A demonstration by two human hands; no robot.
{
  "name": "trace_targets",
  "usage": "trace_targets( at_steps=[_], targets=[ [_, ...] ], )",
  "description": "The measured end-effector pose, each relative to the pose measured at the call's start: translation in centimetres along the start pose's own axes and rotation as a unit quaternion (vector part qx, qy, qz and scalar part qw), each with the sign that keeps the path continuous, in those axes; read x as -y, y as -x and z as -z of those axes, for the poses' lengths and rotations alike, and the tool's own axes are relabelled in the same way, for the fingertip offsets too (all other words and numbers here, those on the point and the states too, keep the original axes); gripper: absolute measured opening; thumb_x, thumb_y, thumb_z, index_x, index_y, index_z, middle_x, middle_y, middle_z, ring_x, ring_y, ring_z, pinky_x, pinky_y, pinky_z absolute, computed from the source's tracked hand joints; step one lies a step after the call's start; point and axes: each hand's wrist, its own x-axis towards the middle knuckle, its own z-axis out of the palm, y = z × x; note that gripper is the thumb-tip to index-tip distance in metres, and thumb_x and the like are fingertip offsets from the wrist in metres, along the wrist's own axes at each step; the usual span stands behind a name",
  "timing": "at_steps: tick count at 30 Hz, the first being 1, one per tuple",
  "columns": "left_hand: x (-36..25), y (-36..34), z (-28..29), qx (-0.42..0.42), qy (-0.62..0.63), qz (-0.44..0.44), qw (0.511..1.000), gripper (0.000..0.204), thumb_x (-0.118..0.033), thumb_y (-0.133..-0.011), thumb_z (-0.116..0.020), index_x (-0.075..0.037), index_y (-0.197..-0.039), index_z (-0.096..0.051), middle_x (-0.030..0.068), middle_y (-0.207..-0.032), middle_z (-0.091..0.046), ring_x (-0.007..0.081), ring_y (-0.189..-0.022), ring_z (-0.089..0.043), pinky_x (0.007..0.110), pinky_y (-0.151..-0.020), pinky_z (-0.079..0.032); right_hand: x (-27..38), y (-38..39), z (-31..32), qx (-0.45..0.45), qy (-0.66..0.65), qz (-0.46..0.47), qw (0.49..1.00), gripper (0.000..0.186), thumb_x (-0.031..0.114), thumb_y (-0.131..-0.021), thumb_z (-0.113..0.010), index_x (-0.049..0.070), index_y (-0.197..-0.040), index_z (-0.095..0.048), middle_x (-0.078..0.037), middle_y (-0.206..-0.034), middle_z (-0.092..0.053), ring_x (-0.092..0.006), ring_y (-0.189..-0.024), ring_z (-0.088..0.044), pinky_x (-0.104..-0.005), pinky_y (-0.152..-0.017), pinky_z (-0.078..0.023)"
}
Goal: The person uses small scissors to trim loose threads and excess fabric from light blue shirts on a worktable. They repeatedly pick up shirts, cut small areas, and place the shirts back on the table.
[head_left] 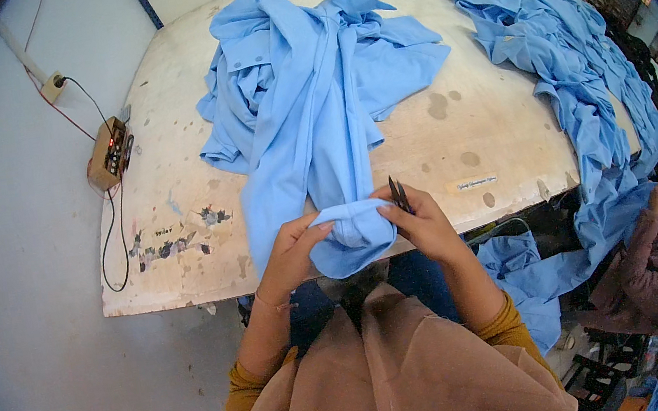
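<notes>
Fingers of both hands, left (291, 248) and right (423, 222), pinch a bunched fold of light-blue cotton shirt (316, 107) at the worn white bench's (186, 257) near edge; small dark snips (398, 195) sit in the right. Beyond them more blue garments (579, 81) lie heaped, apparently unchecked.

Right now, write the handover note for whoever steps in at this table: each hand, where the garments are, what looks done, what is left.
Left hand: pinching a bunched end of the light blue garment at the near table edge.
Right hand: gripping the same bunched end, with small dark thread snips held between the fingers, blades pointing up.
The garment lies spread and crumpled across the middle of the worn white table, its end pulled toward the person.
A pile of similar blue garments runs along the right edge and hangs off it.
Done or not: cannot tell which pieces are finished; the held one is in hand, no cut visible.
</notes>
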Motion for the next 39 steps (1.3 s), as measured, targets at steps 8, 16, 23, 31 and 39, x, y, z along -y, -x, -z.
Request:
trace_targets(
  at_steps=[8,16,23,31,39],
  targets=[
    [1.2,0.2,-0.8,-0.076,0.246,0.079,0.963,0.063,-0.041,-0.090,-0.058,0.004,-0.133,-0.051,0.0144,-0.122,-0.064,0.0260,-0.109,-0.064,0.040,-0.098,-0.050,-1.1,-2.8,-0.8,-0.124,0.418,0.187,0.880,0.026,0.018,-0.084,-0.070,0.009,-0.108,-0.065,-0.006,-0.095,-0.070,-0.0186,-0.080,-0.061,-0.0338,-0.083,-0.036],
    [0.8,1.4,-1.7,-0.081,0.172,0.037,0.981,0.057,-0.036,-0.096,-0.055,0.006,-0.135,-0.049,0.0171,-0.132,-0.058,0.0281,-0.121,-0.058,0.043,-0.103,-0.047,2.1,1.2,0.1,-0.145,0.299,0.250,0.909,0.023,0.013,-0.076,-0.074,0.014,-0.099,-0.073,0.001,-0.067,-0.062,-0.0132,-0.063,-0.050,-0.0335,-0.075,-0.028],
    [0.8,1.6,-2.7,-0.050,0.262,0.047,0.963,0.045,-0.028,-0.102,-0.051,0.004,-0.134,-0.051,0.0103,-0.130,-0.058,0.0181,-0.120,-0.056,0.034,-0.100,-0.046,2.0,1.5,-0.7,-0.047,0.275,0.285,0.917,0.015,0.015,-0.078,-0.078,0.015,-0.093,-0.075,0.003,-0.064,-0.062,-0.0089,-0.058,-0.045,-0.0322,-0.076,-0.026],
    [1.4,1.3,-2.4,-0.058,0.268,0.026,0.961,0.055,-0.034,-0.101,-0.049,0.004,-0.140,-0.043,0.0139,-0.139,-0.053,0.0234,-0.126,-0.053,0.039,-0.106,-0.043,2.8,2.5,-0.3,-0.008,0.183,0.271,0.945,0.024,0.029,-0.084,-0.073,0.009,-0.097,-0.069,0.003,-0.066,-0.057,-0.0116,-0.056,-0.043,-0.0363,-0.081,-0.025],
    [1.1,1.5,-2.6,-0.076,0.253,0.017,0.964,0.057,-0.036,-0.100,-0.050,0.004,-0.141,-0.042,0.0151,-0.140,-0.052,0.0255,-0.129,-0.051,0.041,-0.109,-0.041,2.7,3.1,-0.3,-0.142,0.567,0.405,0.704,0.031,0.025,-0.079,-0.078,0.022,-0.109,-0.072,0.006,-0.076,-0.066,-0.0105,-0.060,-0.053,-0.0412,-0.077,-0.019]
  ],
)
